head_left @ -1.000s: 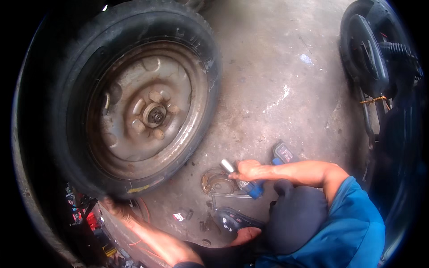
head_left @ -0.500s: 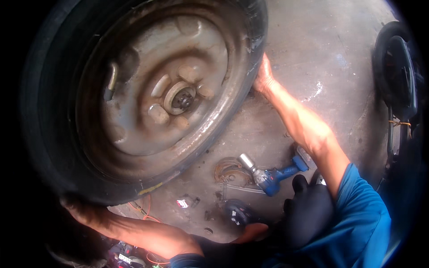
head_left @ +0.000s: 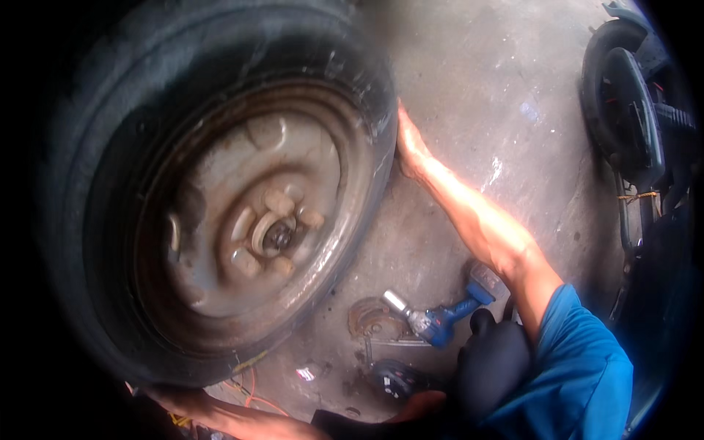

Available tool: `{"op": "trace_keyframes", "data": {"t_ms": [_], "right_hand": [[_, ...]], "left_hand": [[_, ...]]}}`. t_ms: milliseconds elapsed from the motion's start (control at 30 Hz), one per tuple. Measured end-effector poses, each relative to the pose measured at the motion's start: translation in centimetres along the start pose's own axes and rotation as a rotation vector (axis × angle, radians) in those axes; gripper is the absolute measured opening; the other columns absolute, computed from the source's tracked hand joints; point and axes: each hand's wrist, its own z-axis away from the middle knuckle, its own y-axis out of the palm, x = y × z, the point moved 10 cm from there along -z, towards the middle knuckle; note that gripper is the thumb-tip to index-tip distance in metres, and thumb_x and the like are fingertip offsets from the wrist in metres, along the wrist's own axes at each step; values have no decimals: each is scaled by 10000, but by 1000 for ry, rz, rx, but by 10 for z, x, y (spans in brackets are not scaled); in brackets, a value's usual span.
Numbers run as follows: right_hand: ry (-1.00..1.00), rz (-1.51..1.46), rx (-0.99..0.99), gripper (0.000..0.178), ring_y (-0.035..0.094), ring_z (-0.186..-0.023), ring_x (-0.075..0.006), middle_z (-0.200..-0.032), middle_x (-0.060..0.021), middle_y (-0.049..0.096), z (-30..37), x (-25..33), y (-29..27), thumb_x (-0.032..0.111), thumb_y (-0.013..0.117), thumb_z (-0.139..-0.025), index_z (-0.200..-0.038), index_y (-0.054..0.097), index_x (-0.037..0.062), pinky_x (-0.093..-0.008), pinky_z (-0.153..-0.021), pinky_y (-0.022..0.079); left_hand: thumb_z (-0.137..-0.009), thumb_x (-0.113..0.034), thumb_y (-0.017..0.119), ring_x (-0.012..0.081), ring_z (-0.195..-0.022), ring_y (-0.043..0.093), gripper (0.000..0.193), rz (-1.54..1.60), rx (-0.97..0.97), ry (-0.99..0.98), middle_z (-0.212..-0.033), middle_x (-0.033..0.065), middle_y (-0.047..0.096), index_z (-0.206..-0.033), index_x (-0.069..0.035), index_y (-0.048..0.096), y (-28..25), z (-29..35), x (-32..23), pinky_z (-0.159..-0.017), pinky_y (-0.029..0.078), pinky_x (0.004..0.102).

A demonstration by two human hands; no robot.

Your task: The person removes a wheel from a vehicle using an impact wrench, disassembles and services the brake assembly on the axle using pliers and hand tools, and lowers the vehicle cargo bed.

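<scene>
A large car wheel (head_left: 301,172), a rusty steel rim inside a black tyre (head_left: 95,70), fills the upper left and stands tilted. My right hand (head_left: 411,143) presses against the tyre's right side, its fingers partly hidden behind the rubber. Under the tyre's lower left edge, my left hand (head_left: 172,400) supports the wheel, with most of its fingers in shadow. Both hands hold the wheel between them. At the rim's middle, a dark hub end (head_left: 279,236) shows in the centre hole.
On the concrete floor lie a blue impact wrench (head_left: 440,323) with a long silver socket, a rusty round metal part (head_left: 370,319) and a thin metal bar (head_left: 396,342). An orange cord (head_left: 253,392) runs near my left forearm. A motorcycle (head_left: 631,110) stands at the right.
The wheel sits lower in view, and more of its upper tread shows. Both hands have stayed on it, the left now nearer the bottom edge. Floor items have shifted slightly left.
</scene>
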Motion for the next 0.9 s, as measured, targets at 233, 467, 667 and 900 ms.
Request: {"op": "trace_keyframes", "data": {"t_ms": [233,467,667,900], "right_hand": [[-233,383,536,883,439,-1219,-257,-1289,-201,498,33,189,127,715,389,-835,-1292,464,-37,-345,-1042,319],[-337,311,492,725,548,-1049,-224,-1121,-180,603,30,203,121,617,469,-857,-1136,583,-43,-313,-936,406],[-471,297,396,569,577,-854,-169,-864,-128,658,28,206,115,490,495,-887,-924,651,-56,-294,-811,439],[-362,137,398,551,585,-843,-161,-906,-107,644,5,196,109,483,547,-863,-1018,615,-41,-293,-797,458]], "left_hand": [[-940,-568,228,331,-1248,392,739,428,-448,-395,-1404,181,359,-1361,26,352,46,138,28,-1087,277,416],[-936,-466,342,324,-1203,443,630,689,-326,-464,-1359,172,421,-1323,26,407,72,138,62,-1046,336,423],[-923,-416,392,313,-1177,467,585,673,-270,-510,-1334,169,449,-1299,29,432,79,134,69,-1028,354,431],[-908,-358,450,299,-1147,494,534,718,-225,-534,-1305,165,481,-1272,33,463,55,125,81,-1007,375,440]]}}
